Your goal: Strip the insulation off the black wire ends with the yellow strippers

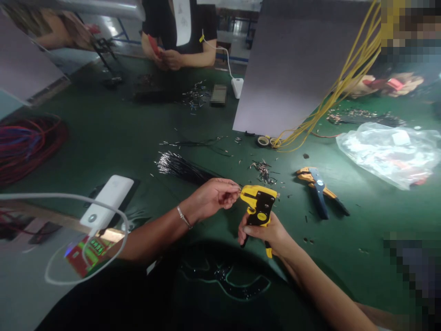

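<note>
A yellow and black wire stripper (259, 204) stands upright in my right hand (263, 230), whose fingers wrap round its handles. My left hand (217, 198) is closed in a pinch at the tool's jaws; what lies between its fingertips is too small to make out. Behind my left hand lies a bundle of black wires (186, 169) with bright ends pointing left. Small wire scraps (263, 172) are scattered just beyond the tool. To the right rests a second stripper, blue and orange (319, 186).
A white power bank (107, 201) with a looping cable is at left, near red and blue wire coils (24, 145). Tape rolls (263, 141), yellow wires (324, 108), a grey partition (292, 64) and a plastic bag (392, 149) lie beyond. Other people work across the green table (103, 115).
</note>
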`<state>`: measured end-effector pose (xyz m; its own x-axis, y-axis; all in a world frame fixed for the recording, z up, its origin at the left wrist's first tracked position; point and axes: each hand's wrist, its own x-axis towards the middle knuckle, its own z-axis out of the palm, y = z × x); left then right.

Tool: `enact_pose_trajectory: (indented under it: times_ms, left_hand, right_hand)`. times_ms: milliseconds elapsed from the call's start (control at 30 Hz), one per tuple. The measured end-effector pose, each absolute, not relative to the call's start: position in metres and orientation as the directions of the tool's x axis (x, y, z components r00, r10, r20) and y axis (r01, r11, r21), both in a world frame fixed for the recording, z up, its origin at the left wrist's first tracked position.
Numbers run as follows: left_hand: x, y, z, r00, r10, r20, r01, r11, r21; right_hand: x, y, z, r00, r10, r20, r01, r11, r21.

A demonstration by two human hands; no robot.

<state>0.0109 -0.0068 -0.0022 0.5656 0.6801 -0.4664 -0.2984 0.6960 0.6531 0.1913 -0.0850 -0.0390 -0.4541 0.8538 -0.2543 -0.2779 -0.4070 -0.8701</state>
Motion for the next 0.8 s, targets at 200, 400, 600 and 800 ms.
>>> enact_pose_trajectory:
  times_ms: [200,400,600,800]
  left_hand:
    - [0.011,-0.007,-0.004,0.549,0.703,-0.452,-0.308,0.673,0.673]
    - [0.012,-0.006,-0.004,0.525,0.74,-0.421,-0.317,0.629,0.71]
    - [0.014,-0.007,0.0,0.463,0.761,-0.454,-0.333,0.624,0.707]
    - [0.018,-0.011,0.008,0.387,0.834,-0.394,-0.336,0.525,0.782]
  right_hand:
    - [0.188,-0.085,-0.035,-0.396,0.868,-0.3,-0.25,-0.416,-0.874]
    - [0.186,-0.083,-0.036,-0.377,0.88,-0.289,-0.242,-0.395,-0.886]
    - [0.183,-0.083,-0.04,-0.335,0.9,-0.277,-0.211,-0.359,-0.909]
    - [0.179,-0.081,-0.036,-0.281,0.915,-0.291,-0.226,-0.358,-0.906]
